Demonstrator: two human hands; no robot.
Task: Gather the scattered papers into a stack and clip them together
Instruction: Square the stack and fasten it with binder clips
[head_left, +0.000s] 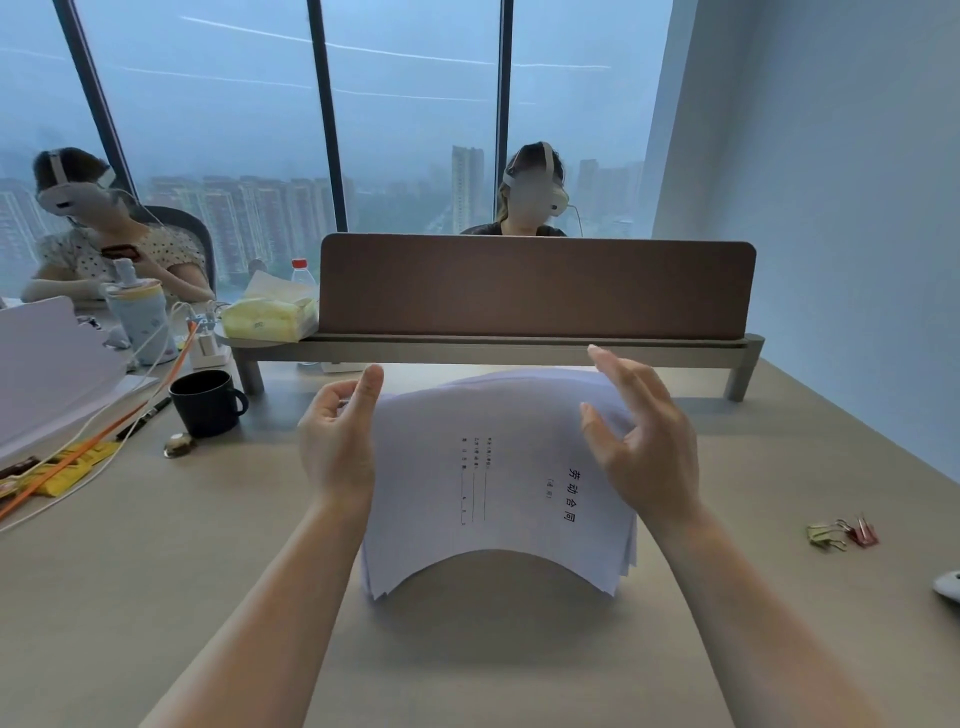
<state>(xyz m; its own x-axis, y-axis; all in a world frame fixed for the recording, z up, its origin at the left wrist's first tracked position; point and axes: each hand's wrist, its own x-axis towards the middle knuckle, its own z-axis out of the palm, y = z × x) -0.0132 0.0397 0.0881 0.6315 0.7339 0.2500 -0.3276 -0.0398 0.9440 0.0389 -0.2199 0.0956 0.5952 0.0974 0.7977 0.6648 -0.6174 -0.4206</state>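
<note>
paper stack (498, 483) arched up mid-desk, left hand (337, 441) curled on its 9 o'clock edge, right hand (641, 441) spread loose at 3 o'clock, binder clips (841, 532) further out at 3 o'clock

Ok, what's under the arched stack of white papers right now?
Under the arched stack of white printed papers, bare beige desk surface shows through the near opening, in shadow. Farther back the sheets cover the desk, so anything lying there cannot be seen.
</note>
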